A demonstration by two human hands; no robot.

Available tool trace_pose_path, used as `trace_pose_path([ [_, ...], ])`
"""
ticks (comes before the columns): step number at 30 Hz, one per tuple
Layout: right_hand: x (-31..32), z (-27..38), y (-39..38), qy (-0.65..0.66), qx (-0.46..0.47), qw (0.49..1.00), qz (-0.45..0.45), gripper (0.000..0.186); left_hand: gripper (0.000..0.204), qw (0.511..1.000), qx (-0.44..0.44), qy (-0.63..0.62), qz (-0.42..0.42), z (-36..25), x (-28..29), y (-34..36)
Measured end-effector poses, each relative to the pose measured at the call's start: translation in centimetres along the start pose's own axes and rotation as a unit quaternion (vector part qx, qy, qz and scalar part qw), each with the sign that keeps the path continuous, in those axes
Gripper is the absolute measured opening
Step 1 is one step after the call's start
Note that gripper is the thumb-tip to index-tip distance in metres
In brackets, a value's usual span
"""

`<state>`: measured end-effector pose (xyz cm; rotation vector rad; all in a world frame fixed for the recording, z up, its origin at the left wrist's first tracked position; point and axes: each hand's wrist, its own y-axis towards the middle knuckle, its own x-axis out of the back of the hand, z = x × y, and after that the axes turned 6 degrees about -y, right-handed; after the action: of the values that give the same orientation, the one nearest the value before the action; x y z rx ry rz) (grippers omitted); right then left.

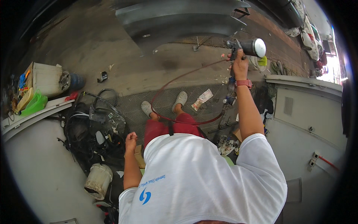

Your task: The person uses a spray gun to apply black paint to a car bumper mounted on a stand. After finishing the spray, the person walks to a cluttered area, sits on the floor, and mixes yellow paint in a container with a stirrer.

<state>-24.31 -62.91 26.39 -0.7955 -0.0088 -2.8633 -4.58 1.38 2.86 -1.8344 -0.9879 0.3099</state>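
Observation:
My right hand (240, 63) grips a spray gun (235, 50) with a silver-lidded cup (254, 47), raised at the upper right. A thin red hose (165, 89) loops from around the gun down past my legs to a fitting (229, 101) near my right forearm. My left hand (131, 140) hangs beside my left thigh with its fingers curled; whether anything is inside them is too small to tell.
A grey panel (179, 18) spans the top. Left are boxes and green plastic (35, 101), a black heap (91, 130) and a dirty bucket (98, 181). A grey cabinet (308, 120) stands right. Paper (201, 100) lies by my feet on mesh matting (131, 97).

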Motion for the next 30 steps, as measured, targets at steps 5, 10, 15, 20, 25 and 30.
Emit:
trace_pose_path([
  [5,6.9,-3.0,5.5,-0.024,-0.013,0.998,-0.055,0.065,0.033,0.998,-0.058,0.029,0.003,-7.5,-4.1,-1.0],
  [10,8.3,-5.8,9.4,-0.097,-0.057,0.987,-0.117,0.063,0.033,0.997,-0.055,0.045,0.004,-7.1,-5.7,-1.7],
  [15,4.9,-6.7,7.3,-0.091,-0.033,0.991,-0.093,0.059,0.032,0.997,0.039,0.070,-0.002,-1.7,-5.0,-3.1],
  [20,-1.8,-4.6,0.6,-0.090,0.066,0.994,0.021,0.054,0.033,0.992,0.112,0.061,0.001,2.0,-3.6,-4.0],
  [25,-9.6,-0.9,-5.5,-0.125,0.171,0.973,0.090,0.050,0.033,0.998,0.059,0.013,0.009,2.9,-2.3,-3.2],
  [30,-18.0,1.7,-9.6,-0.128,0.198,0.959,0.158,0.047,0.031,0.999,-0.018,-0.020,0.027,1.6,-1.4,-1.1],
])
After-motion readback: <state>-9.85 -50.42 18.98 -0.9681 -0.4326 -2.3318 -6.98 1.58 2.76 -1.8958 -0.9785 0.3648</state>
